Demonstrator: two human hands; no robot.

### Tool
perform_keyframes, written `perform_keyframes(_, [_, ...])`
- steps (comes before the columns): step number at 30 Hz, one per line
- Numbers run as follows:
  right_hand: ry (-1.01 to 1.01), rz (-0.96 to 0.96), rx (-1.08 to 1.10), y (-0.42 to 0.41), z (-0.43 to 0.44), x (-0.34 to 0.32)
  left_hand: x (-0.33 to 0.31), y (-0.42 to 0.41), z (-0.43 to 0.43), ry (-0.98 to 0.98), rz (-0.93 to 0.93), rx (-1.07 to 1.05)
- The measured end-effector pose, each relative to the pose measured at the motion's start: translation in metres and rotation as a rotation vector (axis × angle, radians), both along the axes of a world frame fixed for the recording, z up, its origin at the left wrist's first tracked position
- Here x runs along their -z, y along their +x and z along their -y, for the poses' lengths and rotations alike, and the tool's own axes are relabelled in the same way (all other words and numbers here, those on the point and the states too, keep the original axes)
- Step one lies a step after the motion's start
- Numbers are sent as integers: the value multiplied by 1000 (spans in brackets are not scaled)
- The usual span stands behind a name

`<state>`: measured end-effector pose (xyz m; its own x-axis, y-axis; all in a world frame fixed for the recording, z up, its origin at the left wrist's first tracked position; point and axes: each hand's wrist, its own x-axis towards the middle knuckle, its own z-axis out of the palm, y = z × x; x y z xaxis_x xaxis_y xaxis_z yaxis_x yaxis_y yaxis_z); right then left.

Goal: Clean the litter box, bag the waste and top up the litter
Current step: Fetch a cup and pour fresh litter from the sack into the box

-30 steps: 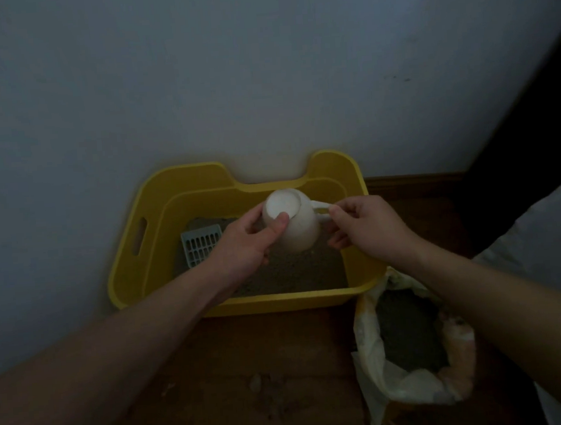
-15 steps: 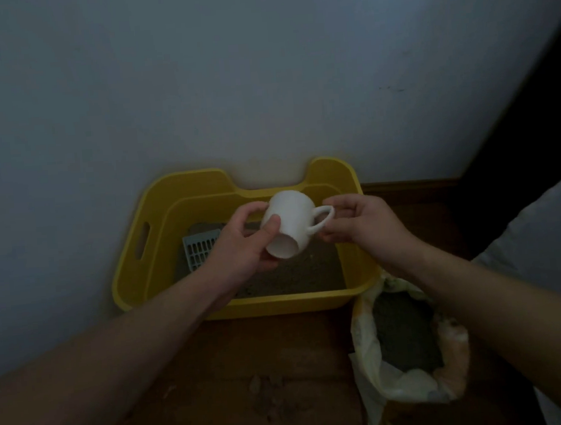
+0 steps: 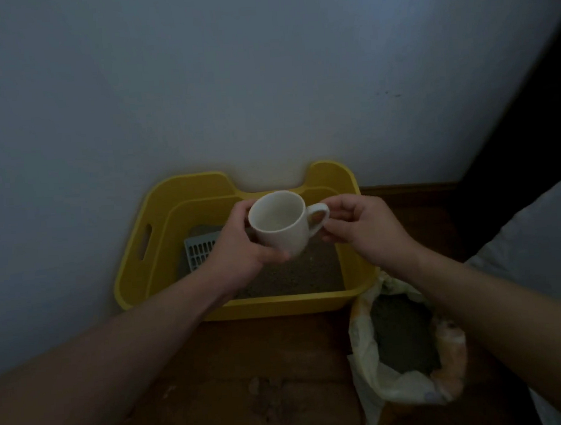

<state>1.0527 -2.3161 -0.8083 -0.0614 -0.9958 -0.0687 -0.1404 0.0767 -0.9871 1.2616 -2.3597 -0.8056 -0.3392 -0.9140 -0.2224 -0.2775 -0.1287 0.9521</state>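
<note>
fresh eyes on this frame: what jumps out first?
The white mug, held in mid-air over the yellow litter box against the wall, its empty mouth tipped toward the camera; the left hand grips its body and the right hand pinches the handle. Next, the open bag of litter on the wooden floor at the box's right front corner. A grey slotted scoop lies inside the box on the left.

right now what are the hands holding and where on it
Both hold the white mug over the yellow litter box: the left hand grips its body, the right hand pinches its handle. It looks empty.
</note>
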Motion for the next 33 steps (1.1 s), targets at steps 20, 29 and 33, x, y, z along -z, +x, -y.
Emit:
perform_keyframes(20, [125, 167, 98, -26, -17, -116, -113, -31, -17, -105, 88, -30])
perform_keyframes(29, [170, 267, 76, -44, -74, -297, -297, -51, -78, -65, 41, -95])
perform_keyframes(33, [163, 278, 39, -47, -90, -392, -388, -53, -105, -56, 18, -157])
